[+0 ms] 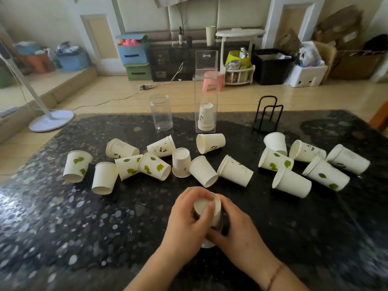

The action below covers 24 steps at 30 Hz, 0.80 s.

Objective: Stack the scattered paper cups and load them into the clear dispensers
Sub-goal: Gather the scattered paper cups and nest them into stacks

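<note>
Near the table's front, my left hand (189, 219) and my right hand (237, 234) both grip a short stack of white paper cups (206, 204), bottoms up. Several loose white cups lie scattered across the middle of the dark table, some with green leaves (154, 166), some with pandas (161, 146), some plain (291, 182). Behind them stands a tall square clear dispenser (205, 80) with a stack of upside-down cups (206, 117) in its base. To its left stands a round clear jar (161, 113) with nothing in it.
A black wire holder (267, 114) stands at the back right of the speckled dark table (63, 227). Beyond the far edge are the wooden floor, a white fan base (51, 120), a pink stool (213, 80) and boxes along the wall.
</note>
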Tool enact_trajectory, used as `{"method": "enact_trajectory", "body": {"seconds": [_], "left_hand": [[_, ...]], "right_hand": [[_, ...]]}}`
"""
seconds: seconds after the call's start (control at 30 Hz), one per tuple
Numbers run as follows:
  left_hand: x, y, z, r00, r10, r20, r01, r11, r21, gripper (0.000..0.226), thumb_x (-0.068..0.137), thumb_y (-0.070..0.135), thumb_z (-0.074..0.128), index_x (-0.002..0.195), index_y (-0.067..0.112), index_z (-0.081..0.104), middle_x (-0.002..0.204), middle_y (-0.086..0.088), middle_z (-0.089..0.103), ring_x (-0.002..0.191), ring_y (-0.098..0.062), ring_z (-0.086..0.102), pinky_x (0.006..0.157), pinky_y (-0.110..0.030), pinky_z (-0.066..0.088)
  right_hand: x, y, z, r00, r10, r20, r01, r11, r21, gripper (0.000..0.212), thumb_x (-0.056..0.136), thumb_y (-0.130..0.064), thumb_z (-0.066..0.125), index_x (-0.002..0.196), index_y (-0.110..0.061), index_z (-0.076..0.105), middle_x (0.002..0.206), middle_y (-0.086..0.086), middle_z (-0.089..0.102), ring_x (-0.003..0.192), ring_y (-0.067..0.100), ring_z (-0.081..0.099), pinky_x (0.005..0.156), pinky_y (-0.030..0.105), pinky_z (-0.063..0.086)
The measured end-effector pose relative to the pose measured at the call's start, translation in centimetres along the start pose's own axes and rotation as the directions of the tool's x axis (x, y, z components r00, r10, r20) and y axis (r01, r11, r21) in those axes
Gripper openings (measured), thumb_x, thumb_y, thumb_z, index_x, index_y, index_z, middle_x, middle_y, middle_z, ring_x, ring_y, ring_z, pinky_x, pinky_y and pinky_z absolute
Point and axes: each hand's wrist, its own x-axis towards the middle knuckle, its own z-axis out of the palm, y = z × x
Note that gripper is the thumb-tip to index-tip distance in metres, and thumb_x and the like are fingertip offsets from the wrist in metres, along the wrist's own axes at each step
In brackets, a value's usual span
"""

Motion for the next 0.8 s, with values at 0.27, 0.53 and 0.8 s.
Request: {"method": "enact_trajectory", "body": {"seconds": [0.27, 0.53, 0.8], "left_hand": [[-0.2, 4.4, 1.2, 0.897, 0.404, -0.181, -0.359, 0.903, 0.237, 0.022, 0.083, 0.04, 0.063, 0.102, 0.029, 0.063, 0.121, 0.01, 0.056, 0.121, -0.016, 0.051, 0.099, -0.026, 0.041], [6.8, 8.5, 15.5, 0.947, -0.072, 0.314, -0.018, 0.962, 0.272, 0.053, 0.094, 0.045, 0.059, 0.142, 0.029, 0.043, 0.145, 0.012, 0.042, 0.133, -0.009, 0.041, 0.11, -0.027, 0.037], [9.9, 3.4, 21.3, 0.884, -0.413, 0.221, 0.372, 0.906, 0.204, 0.021, 0.1, 0.032, 0.054, 0.102, 0.016, 0.068, 0.092, 0.002, 0.068, 0.088, -0.013, 0.065, 0.076, -0.027, 0.052]], "right_hand": [[-1.0, 2.8, -5.1, 0.997, 0.072, 0.037, -0.069, 0.994, -0.085, 0.087, 0.067, -0.081, 0.057, 0.143, -0.048, 0.03, 0.144, -0.035, 0.034, 0.134, -0.009, 0.03, 0.114, 0.029, 0.029], [-0.6, 11.9, -12.5, 0.581, 0.507, -0.637, -0.356, 0.862, 0.361, 0.06, 0.085, -0.041, 0.068, 0.137, -0.022, 0.046, 0.14, 0.001, 0.049, 0.116, 0.018, 0.053, 0.096, 0.044, 0.05], [0.1, 14.1, -14.7, 0.7, 0.516, -0.494, -0.65, 0.747, -0.141, 0.054, 0.086, -0.057, 0.057, 0.132, -0.031, 0.051, 0.148, -0.001, 0.039, 0.134, 0.03, 0.03, 0.106, 0.04, 0.032]]}}
